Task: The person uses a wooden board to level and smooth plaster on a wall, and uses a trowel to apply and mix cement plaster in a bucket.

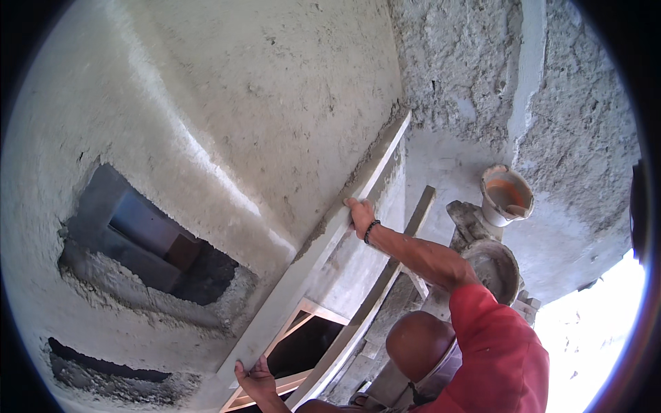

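Observation:
A long, pale straightedge board [320, 255] lies slanted against the plastered wall [289, 117], with grey mortar along part of its upper edge. My right hand [361, 219], with a dark beaded bracelet at the wrist, is closed over the board's edge above its middle. Near the lower end, my left hand [256, 380] grips the same board, its thumb on the near face and the other fingers partly hidden. My right arm, in a red sleeve [489, 337], reaches across from the lower right.
A rough rectangular opening [158, 241] pierces the wall at left, with a narrower slot [103, 361] below. Wooden beams [385, 282] run beside the board over a dark gap [299, 347]. On the right stand a bucket [506, 196] and a round basin [492, 272]; my bent knee [418, 344] is nearby.

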Demonstrator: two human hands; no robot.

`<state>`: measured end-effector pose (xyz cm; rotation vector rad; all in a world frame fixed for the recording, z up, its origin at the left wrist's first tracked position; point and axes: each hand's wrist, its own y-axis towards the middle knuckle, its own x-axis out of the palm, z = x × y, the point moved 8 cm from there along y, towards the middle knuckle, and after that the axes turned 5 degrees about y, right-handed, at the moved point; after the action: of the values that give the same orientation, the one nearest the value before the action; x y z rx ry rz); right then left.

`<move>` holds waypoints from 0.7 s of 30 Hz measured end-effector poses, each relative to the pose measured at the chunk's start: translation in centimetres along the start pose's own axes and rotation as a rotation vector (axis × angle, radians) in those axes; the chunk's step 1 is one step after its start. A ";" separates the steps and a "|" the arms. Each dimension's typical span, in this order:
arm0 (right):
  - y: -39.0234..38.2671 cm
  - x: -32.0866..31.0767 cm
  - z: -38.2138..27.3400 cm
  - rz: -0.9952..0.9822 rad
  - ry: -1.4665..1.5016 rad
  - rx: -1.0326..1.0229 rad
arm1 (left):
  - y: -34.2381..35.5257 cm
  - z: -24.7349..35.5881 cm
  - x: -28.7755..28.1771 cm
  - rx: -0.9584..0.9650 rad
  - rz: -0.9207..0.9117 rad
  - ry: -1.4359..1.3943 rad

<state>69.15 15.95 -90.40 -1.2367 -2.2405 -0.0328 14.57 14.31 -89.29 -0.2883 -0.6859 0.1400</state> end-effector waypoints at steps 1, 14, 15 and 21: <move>-0.7 0.4 -0.5 0.011 0.002 0.011 | -0.1 0.3 -0.1 0.007 -0.001 -0.002; -2.8 3.4 -3.9 -0.085 -0.012 -0.016 | 0.3 1.0 -1.6 -0.043 0.015 -0.064; -2.9 3.9 -4.1 -0.119 0.015 -0.017 | 0.4 1.3 -1.5 -0.045 -0.001 -0.075; -4.9 6.0 -6.4 -0.123 -0.038 -0.064 | -0.6 3.7 -1.0 0.005 -0.050 -0.089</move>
<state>65.87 15.98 -80.89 -1.1395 -2.3627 -0.1294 11.46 14.36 -86.95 -0.2609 -0.7800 0.1071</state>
